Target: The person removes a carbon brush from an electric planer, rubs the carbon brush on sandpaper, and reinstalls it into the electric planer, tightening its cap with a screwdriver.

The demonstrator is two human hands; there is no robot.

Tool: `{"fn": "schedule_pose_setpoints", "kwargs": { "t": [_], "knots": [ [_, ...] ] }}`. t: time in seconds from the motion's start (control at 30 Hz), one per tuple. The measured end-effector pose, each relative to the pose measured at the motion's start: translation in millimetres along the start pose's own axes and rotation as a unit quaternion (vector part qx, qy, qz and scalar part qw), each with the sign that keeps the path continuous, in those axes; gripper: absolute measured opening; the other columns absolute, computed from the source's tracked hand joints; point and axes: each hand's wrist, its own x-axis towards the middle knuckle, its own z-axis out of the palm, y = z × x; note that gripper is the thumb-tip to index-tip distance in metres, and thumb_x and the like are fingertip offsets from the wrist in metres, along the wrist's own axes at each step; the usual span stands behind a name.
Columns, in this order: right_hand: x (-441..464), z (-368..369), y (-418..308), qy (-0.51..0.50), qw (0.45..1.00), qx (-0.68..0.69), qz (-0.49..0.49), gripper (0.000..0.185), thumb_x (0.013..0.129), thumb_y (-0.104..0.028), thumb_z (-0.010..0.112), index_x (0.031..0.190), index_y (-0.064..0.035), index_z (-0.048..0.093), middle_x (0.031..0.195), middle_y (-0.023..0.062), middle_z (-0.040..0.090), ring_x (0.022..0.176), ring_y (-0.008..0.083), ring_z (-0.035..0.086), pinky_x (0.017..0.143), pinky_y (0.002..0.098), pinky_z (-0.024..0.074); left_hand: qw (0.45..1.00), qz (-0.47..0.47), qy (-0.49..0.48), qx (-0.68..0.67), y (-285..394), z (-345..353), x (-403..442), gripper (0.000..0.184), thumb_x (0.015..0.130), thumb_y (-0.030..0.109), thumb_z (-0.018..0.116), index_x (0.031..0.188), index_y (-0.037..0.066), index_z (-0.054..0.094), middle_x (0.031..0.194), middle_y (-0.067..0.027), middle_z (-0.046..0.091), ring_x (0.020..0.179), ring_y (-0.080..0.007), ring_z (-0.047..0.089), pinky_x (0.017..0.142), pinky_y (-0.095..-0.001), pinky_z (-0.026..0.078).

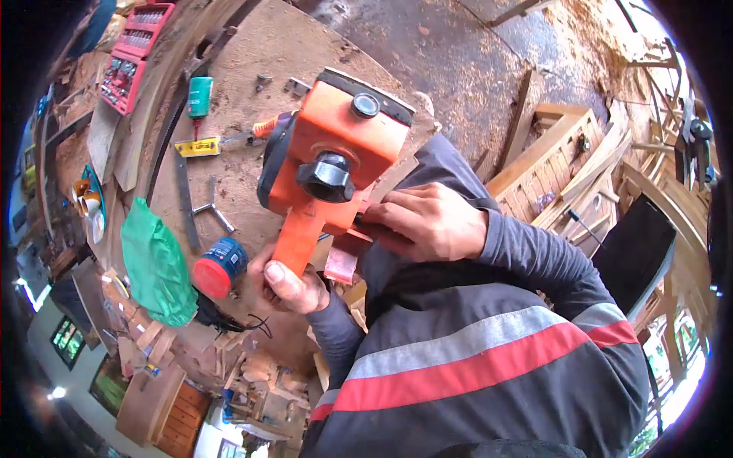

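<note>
An orange power tool, by its shape an electric planer, is held up in front of my body, with a black knob facing me. My left hand is wrapped round its orange handle, thumb lying on top. At the tool's right side, my right hand is closed, its fingertips pinched against the body beside the handle. Whatever those fingertips grip is hidden. A reddish flat piece sticks out just below them. On the dusty board left of the tool lie a hex key and a blue jar with a red lid.
Left of the tool are a green bottle, a yellow blade-like tool, a dark metal strip and a green bag. An open red socket set sits farther off. Wooden parts are stacked to the right.
</note>
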Motion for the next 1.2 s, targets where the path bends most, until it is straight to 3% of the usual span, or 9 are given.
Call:
{"fn": "schedule_pose_setpoints", "kwargs": {
  "t": [0.47,0.57,0.7,0.8,0.9,1.0,1.03,1.13,1.2],
  "knots": [
    [-38.6,-0.7,28.7,0.115,0.937,0.271,0.187,0.026,0.095,-0.005,0.064,0.121,-0.002,0.062,0.098,0.0163,0.069,0.088,0.0359,0.07,0.074,0.0425,0.0583,0.969,0.18,-0.124,0.112,-22.4,8.5,10.0,0.041,0.096,0.033,0.053,0.082,-0.005,0.059,0.064,-0.0166,0.059,0.058,-0.0249,0.059,0.05,-0.0367,0.045],
    [-40.6,-1.3,35.5,0.118,0.933,0.284,0.189,0.026,0.095,-0.006,0.064,0.12,-0.0016,0.062,0.099,0.017,0.069,0.09,0.036,0.07,0.075,0.043,0.0579,0.938,0.24,-0.227,0.109,-21.9,14.3,22.5,0.04,0.1,0.033,0.053,0.104,-0.006,0.062,0.071,-0.0177,0.06,0.057,-0.0247,0.059,0.048,-0.0356,0.044],
    [-40.4,-2.7,44.6,0.134,0.924,0.309,0.183,0.025,0.095,-0.006,0.063,0.12,-0.0013,0.062,0.099,0.0181,0.068,0.091,0.0371,0.069,0.075,0.0434,0.0573,0.783,0.493,-0.255,0.281,-15.3,36.4,35.6,0.052,0.105,0.038,0.05,0.151,0.014,0.043,0.09,-0.0202,0.06,0.055,-0.0229,0.057,0.045,-0.0296,0.041],
    [-38.9,-6.9,54.3,0.125,0.923,0.316,0.179,0.022,0.092,-0.006,0.063,0.114,-0.0008,0.062,0.095,0.0183,0.068,0.087,0.0388,0.068,0.073,0.0454,0.0562,0.791,0.471,-0.243,0.305,-22.4,20.9,34.2,0.053,0.105,0.041,0.049,0.143,0.005,0.049,0.091,-0.0199,0.061,0.056,-0.0218,0.057,0.044,-0.029,0.04],
    [-36.8,-14.5,71.3,0.091,0.936,0.299,0.162,0.018,0.088,-0.008,0.064,0.104,-0.0003,0.062,0.09,0.0182,0.067,0.084,0.0405,0.067,0.07,0.0487,0.0544,0.854,0.32,-0.322,0.256,-31.5,-11.6,45.5,0.059,0.105,0.047,0.048,0.136,-0.003,0.051,0.094,-0.0193,0.062,0.059,-0.0212,0.057,0.044,-0.0289,0.039],
    [-34.0,-24.9,81.9,0.057,0.943,0.288,0.155,0.015,0.083,-0.01,0.062,0.095,-0.0012,0.061,0.093,0.0178,0.066,0.085,0.0409,0.067,0.068,0.051,0.0532,0.883,0.138,-0.217,0.391,-17.2,8.3,42.2,0.061,0.105,0.049,0.046,0.129,-0.007,0.054,0.098,-0.019,0.063,0.062,-0.0241,0.059,0.048,-0.0319,0.043],
    [-33.9,-24.9,84.6,0.058,0.961,0.237,0.132,0.022,0.082,-0.011,0.064,0.102,-0.0029,0.062,0.094,0.0158,0.065,0.083,0.0385,0.067,0.067,0.0485,0.0543,0.823,0.357,-0.247,0.365,-19.8,28.2,45.3,0.046,0.103,0.033,0.052,0.132,-0.003,0.056,0.112,-0.0193,0.061,0.082,-0.0282,0.062,0.065,-0.0366,0.052],
    [-35.1,-24.2,85.9,0.031,0.975,0.187,0.116,0.029,0.081,-0.015,0.063,0.107,-0.0045,0.062,0.094,0.0137,0.061,0.084,0.0356,0.065,0.065,0.0464,0.0547,0.831,0.385,-0.326,0.234,-8.6,48.7,36.7,0.034,0.101,0.015,0.058,0.132,0.001,0.06,0.13,-0.0193,0.056,0.098,-0.031,0.066,0.081,-0.0445,0.063],
    [-34.5,-22.4,84.8,0.02,0.975,0.19,0.117,0.027,0.082,-0.017,0.062,0.106,-0.0043,0.061,0.096,0.0138,0.06,0.09,0.0342,0.065,0.065,0.0465,0.0543,0.937,0.124,-0.239,0.222,-1.2,48.4,30.9,0.033,0.093,0.027,0.065,0.113,0.0,0.066,0.109,-0.0169,0.063,0.086,-0.0272,0.066,0.071,-0.0389,0.059]
  ]
}}
